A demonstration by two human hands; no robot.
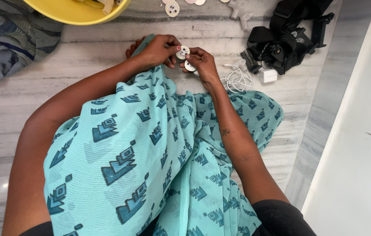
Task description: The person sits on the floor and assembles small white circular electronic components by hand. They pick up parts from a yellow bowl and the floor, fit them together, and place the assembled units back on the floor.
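My left hand (157, 49) pinches a small round white disc with holes (183, 52) between thumb and fingers, just past my knee. My right hand (201, 62) holds a second similar disc (190, 66) right below the first, the two hands almost touching. Both forearms rest over my lap, which is covered by a turquoise cloth with dark blue stepped patterns (150, 153). The far side of each disc is hidden by my fingers.
A yellow bowl (69, 13) sits at the top left beside a striped grey-blue cloth (6, 39). More white discs (172, 8) lie at the top. A coiled white cable with charger (242, 78) and black straps with a mount (286, 39) lie to the right on the marble floor.
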